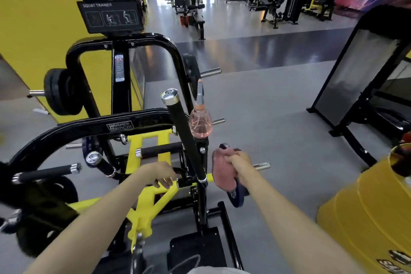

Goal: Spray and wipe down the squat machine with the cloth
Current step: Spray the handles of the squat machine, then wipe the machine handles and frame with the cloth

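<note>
The squat machine (120,127), black with yellow inner bars, fills the left half of the head view. A clear spray bottle of pink liquid (200,121) with a grey and orange nozzle stands on the machine's upright post beside a long black handle (182,127). My right hand (241,165) grips a pink cloth (223,169) with a dark blue backing, just right of that post. My left hand (163,176) is curled around a dark bar at the yellow frame (153,196), low on the machine.
A yellow barrel (364,218) stands close at the right. Another black machine with a shiny panel (355,73) stands at the right rear. Weight plates (60,91) hang on the left peg. Grey floor opens ahead; a person sits on a machine far back.
</note>
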`<state>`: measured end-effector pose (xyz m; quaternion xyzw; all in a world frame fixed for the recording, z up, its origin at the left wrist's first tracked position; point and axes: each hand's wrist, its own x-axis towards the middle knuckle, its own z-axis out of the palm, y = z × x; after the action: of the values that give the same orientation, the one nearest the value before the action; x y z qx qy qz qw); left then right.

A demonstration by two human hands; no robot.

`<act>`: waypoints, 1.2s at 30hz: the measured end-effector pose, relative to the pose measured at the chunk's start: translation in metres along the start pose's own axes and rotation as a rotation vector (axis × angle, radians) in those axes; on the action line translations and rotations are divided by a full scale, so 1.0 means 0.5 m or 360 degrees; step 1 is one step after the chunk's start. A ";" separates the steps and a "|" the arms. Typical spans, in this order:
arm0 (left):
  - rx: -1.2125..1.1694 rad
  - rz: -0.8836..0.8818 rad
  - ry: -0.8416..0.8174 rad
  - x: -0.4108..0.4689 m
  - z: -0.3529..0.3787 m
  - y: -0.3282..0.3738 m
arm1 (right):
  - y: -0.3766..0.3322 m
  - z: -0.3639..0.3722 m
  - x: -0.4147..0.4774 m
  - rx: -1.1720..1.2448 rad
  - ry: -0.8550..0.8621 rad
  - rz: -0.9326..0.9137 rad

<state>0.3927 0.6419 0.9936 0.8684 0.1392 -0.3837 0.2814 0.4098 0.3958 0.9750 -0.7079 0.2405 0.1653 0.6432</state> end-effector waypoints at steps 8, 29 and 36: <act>-0.0816 0.0402 0.0040 -0.058 0.188 0.089 | 0.060 -0.055 -0.083 0.0218 -0.0572 0.0200; -0.1178 0.0269 0.0649 -0.124 0.201 0.062 | 0.076 -0.056 -0.118 -0.0296 -0.0540 -0.0188; -0.1602 0.0054 0.0554 -0.119 0.186 0.023 | 0.065 0.006 -0.149 -0.0029 -0.0628 -0.0002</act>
<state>0.3038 0.5759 0.9914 0.6789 0.3365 -0.1152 0.6423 0.3302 0.4066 0.9880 -0.6677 0.1077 0.3026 0.6716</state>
